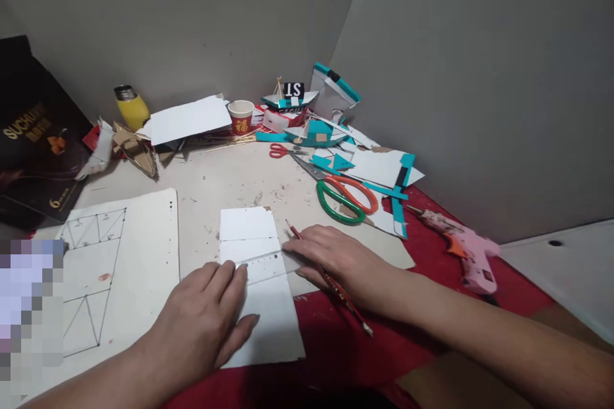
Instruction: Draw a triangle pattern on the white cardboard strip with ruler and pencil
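Observation:
A clear ruler [263, 267] lies slantwise across a white card piece [266, 326], below a line drawn near the card's upper end. My left hand [206, 307] has its fingertips on the ruler's left end, thumb resting on the card. At the ruler's other end, the thumb and fingers of my right hand [336, 255] grip it. A dark red pencil [348, 304] is tucked in that same hand, its tip pointing away from me and its back end sticking out below. Part of the ruler is hidden under both hands.
Large scissors [343, 211], small red scissors [283, 151] and a pink glue gun [463, 246] lie to the right. Left is a sheet with drawn lines [144, 262]. Behind are paper boats [316, 133], a cup [240, 117], a yellow bottle [132, 108] and a black bag [38, 140].

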`<state>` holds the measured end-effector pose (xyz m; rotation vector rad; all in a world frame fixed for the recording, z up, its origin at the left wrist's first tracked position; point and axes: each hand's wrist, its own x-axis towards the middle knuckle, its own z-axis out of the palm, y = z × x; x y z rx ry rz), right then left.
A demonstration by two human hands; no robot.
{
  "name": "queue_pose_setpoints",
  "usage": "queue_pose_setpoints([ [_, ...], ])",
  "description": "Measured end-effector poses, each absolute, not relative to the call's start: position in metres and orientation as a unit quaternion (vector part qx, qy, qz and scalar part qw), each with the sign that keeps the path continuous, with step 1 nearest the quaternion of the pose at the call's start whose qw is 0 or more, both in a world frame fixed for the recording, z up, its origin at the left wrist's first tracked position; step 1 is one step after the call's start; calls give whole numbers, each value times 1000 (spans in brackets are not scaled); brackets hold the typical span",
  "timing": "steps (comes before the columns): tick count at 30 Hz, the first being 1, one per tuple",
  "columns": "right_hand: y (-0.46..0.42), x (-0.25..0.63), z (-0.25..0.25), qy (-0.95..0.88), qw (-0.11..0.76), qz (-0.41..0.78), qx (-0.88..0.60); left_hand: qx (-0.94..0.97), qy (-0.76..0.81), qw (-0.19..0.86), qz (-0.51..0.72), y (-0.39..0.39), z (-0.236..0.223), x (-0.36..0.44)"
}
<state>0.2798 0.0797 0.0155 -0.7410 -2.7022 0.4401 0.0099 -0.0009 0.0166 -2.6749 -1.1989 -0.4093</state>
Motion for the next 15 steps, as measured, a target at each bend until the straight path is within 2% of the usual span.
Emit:
queue_pose_setpoints([
  [7, 79, 283, 35, -949, 134, 170, -229, -887, -425, 52, -172, -1, 15, 5],
  [15, 97, 265, 60, -905, 336, 182, -185, -845, -445, -18, -295, 7, 12, -7],
])
